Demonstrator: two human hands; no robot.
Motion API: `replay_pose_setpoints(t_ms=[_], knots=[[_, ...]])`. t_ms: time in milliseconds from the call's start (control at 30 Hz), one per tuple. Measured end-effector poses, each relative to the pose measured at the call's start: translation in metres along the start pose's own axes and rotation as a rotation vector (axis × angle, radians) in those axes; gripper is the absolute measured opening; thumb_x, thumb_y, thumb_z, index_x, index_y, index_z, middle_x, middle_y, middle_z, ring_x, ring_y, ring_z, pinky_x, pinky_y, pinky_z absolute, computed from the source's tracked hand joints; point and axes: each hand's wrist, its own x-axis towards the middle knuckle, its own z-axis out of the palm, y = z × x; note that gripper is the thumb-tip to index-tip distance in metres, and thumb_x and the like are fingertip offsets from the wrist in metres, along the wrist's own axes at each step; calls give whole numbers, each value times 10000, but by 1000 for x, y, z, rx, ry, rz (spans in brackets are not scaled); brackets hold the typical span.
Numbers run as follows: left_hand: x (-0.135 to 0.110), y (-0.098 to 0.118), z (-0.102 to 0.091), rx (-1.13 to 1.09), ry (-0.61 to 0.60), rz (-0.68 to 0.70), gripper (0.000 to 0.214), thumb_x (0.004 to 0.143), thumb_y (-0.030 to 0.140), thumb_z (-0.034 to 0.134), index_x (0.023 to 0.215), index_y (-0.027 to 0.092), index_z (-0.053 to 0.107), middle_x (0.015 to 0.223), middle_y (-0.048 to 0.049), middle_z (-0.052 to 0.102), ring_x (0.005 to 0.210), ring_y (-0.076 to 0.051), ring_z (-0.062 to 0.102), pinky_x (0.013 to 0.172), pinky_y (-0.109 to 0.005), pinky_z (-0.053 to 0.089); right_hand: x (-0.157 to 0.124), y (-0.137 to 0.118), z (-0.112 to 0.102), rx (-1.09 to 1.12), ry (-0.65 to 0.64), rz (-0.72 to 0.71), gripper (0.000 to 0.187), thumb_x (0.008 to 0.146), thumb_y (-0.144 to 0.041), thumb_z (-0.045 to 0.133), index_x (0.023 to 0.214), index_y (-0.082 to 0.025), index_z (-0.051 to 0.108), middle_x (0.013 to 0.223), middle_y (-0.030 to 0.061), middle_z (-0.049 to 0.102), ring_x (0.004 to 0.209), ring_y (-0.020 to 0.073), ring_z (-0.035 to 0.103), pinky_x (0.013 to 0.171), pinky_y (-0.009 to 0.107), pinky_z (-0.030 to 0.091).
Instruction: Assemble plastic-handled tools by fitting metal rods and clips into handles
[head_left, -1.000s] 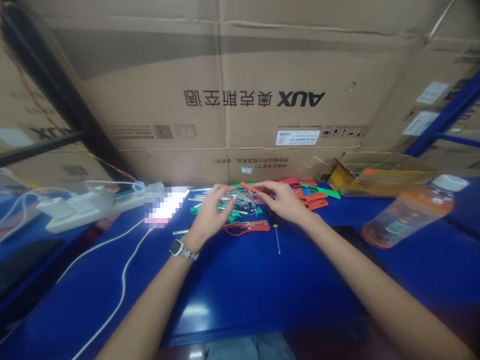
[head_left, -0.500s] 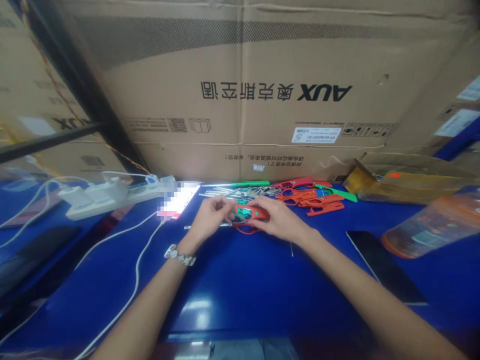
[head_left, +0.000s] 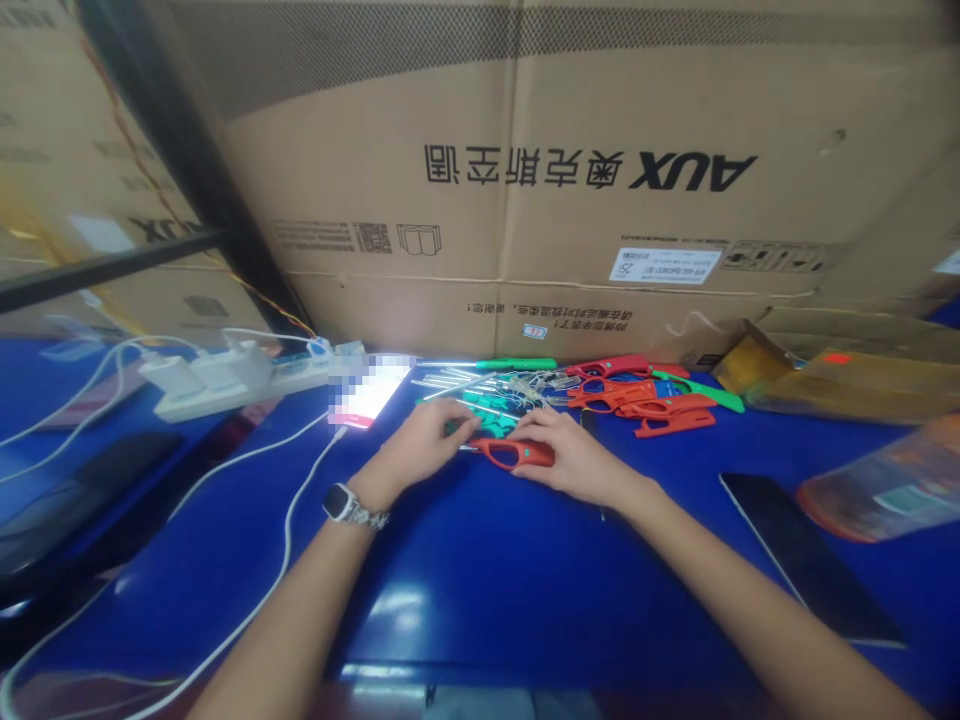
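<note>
A red-orange gas lighter [head_left: 499, 453] with a trigger loop lies low over the blue table, its metal tube pointing left. My right hand [head_left: 566, 455] is closed around its handle end, fingers on top. My left hand [head_left: 427, 440] is curled at the tube end, with thumb and fingers pinched there; the palm hides most of the tube. Just behind my hands are small teal-green parts [head_left: 487, 420] and several thin metal rods [head_left: 450, 380]. Beyond my right hand lie several red-orange lighter shells [head_left: 615, 392] in a loose pile, with a green one [head_left: 720, 395] beside them.
A lit phone [head_left: 379, 395] on a white cable and a power strip [head_left: 225, 385] are at left. To the right lie a dark phone [head_left: 810, 555], a clear plastic jar [head_left: 892, 490] and an opened carton [head_left: 847, 375]. A large cardboard box [head_left: 525, 230] stands behind.
The lighter has come down nearer the table and shows its side more plainly. My left hand has shifted slightly at its front end. The whole view has turned a little.
</note>
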Motion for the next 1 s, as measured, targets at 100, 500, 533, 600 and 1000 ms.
replay_pose_setpoints(t_ms=[100, 500, 533, 600, 1000], knots=[[-1, 1, 1, -33, -28, 16, 248, 929, 357, 555, 852, 215, 743, 843, -29, 713, 787, -180, 623, 732, -312, 459, 2, 0, 1, 32, -24, 3, 306, 848, -322, 737, 1142, -250, 691, 1103, 67, 638, 1061, 245, 569, 945, 431, 440], [0, 5, 6, -23, -174, 1, 152, 810, 251, 728, 954, 208, 751, 924, -53, 701, 850, -214, 634, 796, -343, 485, 2, 7, -1, 91, -23, 64, 365, 808, -299, 748, 1162, -237, 685, 1082, 67, 603, 1002, 230, 584, 916, 403, 469], [0, 5, 6, -28, -178, 3, 142, 825, 247, 711, 956, 212, 751, 924, -52, 702, 844, -212, 636, 791, -342, 486, 0, 7, -3, 76, -15, 65, 375, 803, -303, 750, 1165, -236, 681, 1090, 70, 602, 1011, 234, 583, 922, 408, 467], [0, 5, 6, -41, -183, 9, 141, 845, 246, 685, 965, 217, 752, 920, -52, 706, 835, -208, 638, 778, -335, 488, -4, 6, -10, 20, -8, 70, 379, 798, -309, 753, 1163, -237, 682, 1106, 76, 609, 1043, 254, 571, 945, 437, 447], [1, 12, 15, 112, -157, 18, 373, 759, 507, 761, 982, 211, 723, 969, -63, 695, 912, -251, 627, 787, -351, 481, -8, 16, -23, -16, -30, 74, 213, 863, -231, 712, 1076, -246, 716, 1024, 47, 679, 1004, 238, 586, 899, 421, 440]])
